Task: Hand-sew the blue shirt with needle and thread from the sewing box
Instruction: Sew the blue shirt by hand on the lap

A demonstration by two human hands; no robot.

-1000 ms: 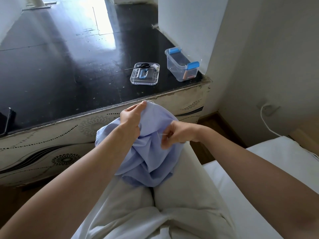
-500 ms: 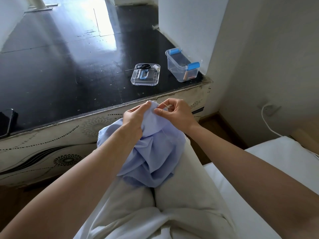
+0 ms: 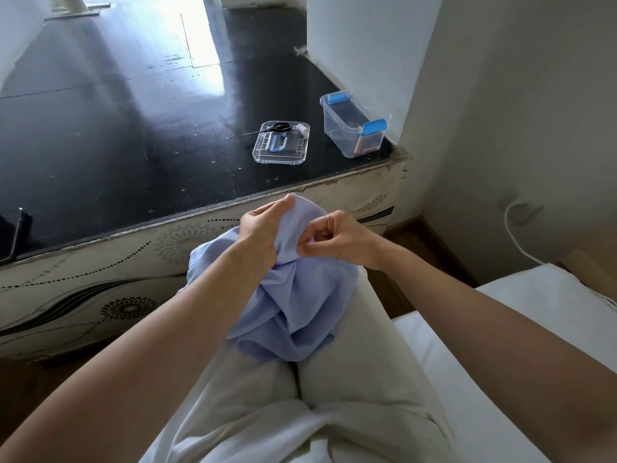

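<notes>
Well apart from the sewing box, the left hand grips a raised fold of the blue shirt — likely tautening it — while the right hand, fingers curled, pinches it alongside.

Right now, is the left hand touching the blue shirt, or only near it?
Touching. The head view shows the left hand gripping a raised fold of the blue shirt, with cloth bunched under its fingers and no gap.

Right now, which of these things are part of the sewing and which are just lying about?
In use: blue shirt, gripped by left hand, pinched by right hand; sewing box, its lid, scissors, thread spool.
Lying about: phone, white cable.
</notes>
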